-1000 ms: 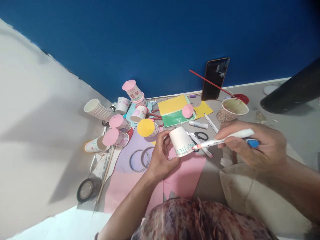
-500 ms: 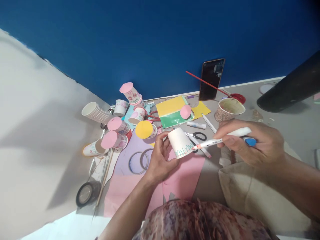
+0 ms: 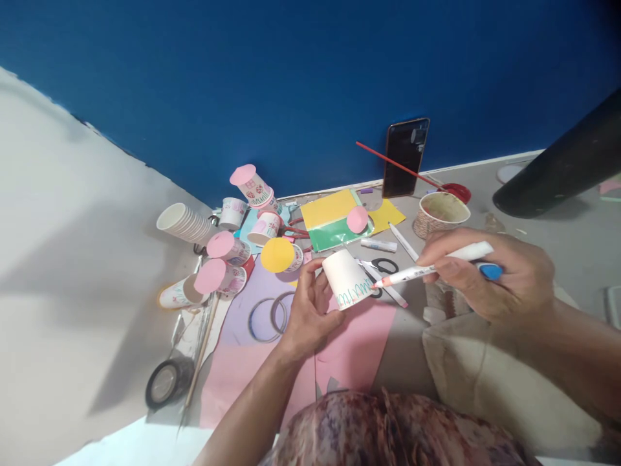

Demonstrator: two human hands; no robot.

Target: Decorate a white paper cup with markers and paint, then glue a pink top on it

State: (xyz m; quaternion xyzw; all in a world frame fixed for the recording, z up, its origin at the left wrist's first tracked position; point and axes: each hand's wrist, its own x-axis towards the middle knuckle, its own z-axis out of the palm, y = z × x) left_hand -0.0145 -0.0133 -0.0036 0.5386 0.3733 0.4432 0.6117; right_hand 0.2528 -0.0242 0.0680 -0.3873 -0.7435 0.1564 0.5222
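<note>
A white paper cup (image 3: pixel 345 277), upside down and slightly tilted, has green zigzag marks near its rim. My left hand (image 3: pixel 313 310) grips it from the left, fingers behind and thumb at the rim. Between the fingers of my right hand (image 3: pixel 485 275) is a white marker (image 3: pixel 412 274) with an orange-red tip, which meets the cup's right edge by the green marks. A blue-ended pen (image 3: pixel 489 271) also sticks out of my right hand. Black-handled scissors (image 3: pixel 385 266) lie behind the cup, and pink paper (image 3: pixel 359 349) is below it.
Decorated cups with pink paper discs (image 3: pixel 220 246) and a cup stack (image 3: pixel 182 222) stand at left. Tape (image 3: pixel 165 383) lies front left. A phone (image 3: pixel 406 158) leans on the blue wall; a patterned cup (image 3: pixel 441 213) and black cylinder (image 3: pixel 557 162) are at right.
The whole view has shifted slightly. Both hands keep their holds, and the marker tip remains at the cup's right edge, with the marker's rear end a little farther right.
</note>
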